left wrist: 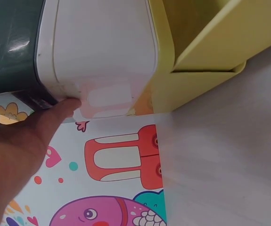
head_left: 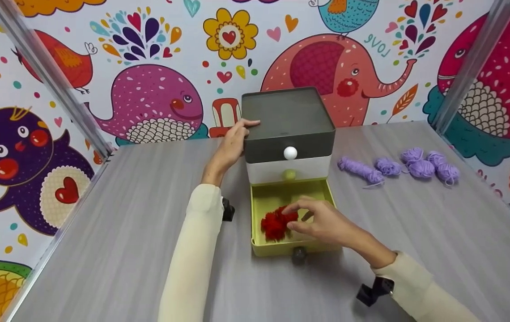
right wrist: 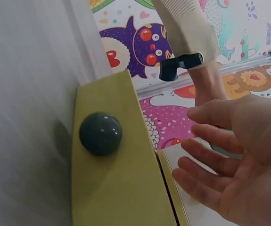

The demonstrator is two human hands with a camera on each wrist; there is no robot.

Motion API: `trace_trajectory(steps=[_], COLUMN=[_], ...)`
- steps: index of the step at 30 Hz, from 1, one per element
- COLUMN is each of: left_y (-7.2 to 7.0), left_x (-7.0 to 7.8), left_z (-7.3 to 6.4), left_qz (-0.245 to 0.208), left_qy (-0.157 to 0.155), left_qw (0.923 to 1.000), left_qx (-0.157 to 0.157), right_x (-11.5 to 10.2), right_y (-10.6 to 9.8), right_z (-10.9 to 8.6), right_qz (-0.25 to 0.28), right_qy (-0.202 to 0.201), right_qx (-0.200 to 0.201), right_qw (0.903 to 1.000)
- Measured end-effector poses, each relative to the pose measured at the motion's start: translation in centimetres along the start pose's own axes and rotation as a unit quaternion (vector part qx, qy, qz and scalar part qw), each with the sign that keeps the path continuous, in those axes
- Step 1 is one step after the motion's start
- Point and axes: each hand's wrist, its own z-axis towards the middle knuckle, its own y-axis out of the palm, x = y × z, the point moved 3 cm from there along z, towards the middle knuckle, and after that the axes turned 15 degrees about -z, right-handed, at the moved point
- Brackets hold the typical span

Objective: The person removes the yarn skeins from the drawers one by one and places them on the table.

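Observation:
A small drawer cabinet (head_left: pixel 287 145) stands on the table, with a dark grey top tier, a white middle tier and a yellow-green bottom tier. Its bottom drawer (head_left: pixel 299 249) is pulled out, and a fluffy red bundle (head_left: pixel 275 225) lies inside. My left hand (head_left: pixel 233 142) rests against the cabinet's left side, a finger stretched over the top edge; in the left wrist view the thumb (left wrist: pixel 71 107) presses the side wall. Over the drawer hovers my right hand (head_left: pixel 326 221), fingertips close to the red bundle. The right wrist view shows its fingers spread loosely, nothing between them.
Several purple yarn bundles (head_left: pixel 421 169) lie on the table to the cabinet's right. Round knobs stick out from the drawer fronts, including a dark knob (right wrist: pixel 101 133) on the bottom one. A printed cartoon wall (head_left: pixel 156 103) stands behind the table.

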Motion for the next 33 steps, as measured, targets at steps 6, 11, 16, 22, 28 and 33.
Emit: trace_trajectory(steps=[6,11,16,22,28,33], left_y=[0.0,0.0,0.0,0.1,0.2,0.1], left_x=[-0.1,-0.1,-0.1,0.0,0.1,0.0], left_z=[0.0,0.0,-0.1,-0.2,-0.2,-0.2], left_qz=[-0.007,0.009,0.007,0.007,0.003,-0.001], left_qy=[-0.003,0.004,0.005,-0.005,-0.001,0.000], left_qw=[1.0000,1.0000,1.0000,1.0000,1.0000,1.0000], left_qx=[0.001,0.000,-0.002,-0.001,-0.002,0.000], right_x=[-0.2,0.3,1.0,1.6,2.2,2.7], right_y=[0.0,0.6,1.2,2.3,3.3,3.6], right_z=[1.5,2.2,2.4,2.5,2.6,2.8], right_qz=[0.021,0.000,-0.011,-0.018,-0.030,-0.036], right_qy=[-0.021,-0.007,0.002,0.012,0.037,0.067], right_qx=[0.018,0.007,-0.004,-0.019,-0.019,-0.012], right_qw=[0.9994,0.9999,0.9999,0.9996,0.9987,0.9970])
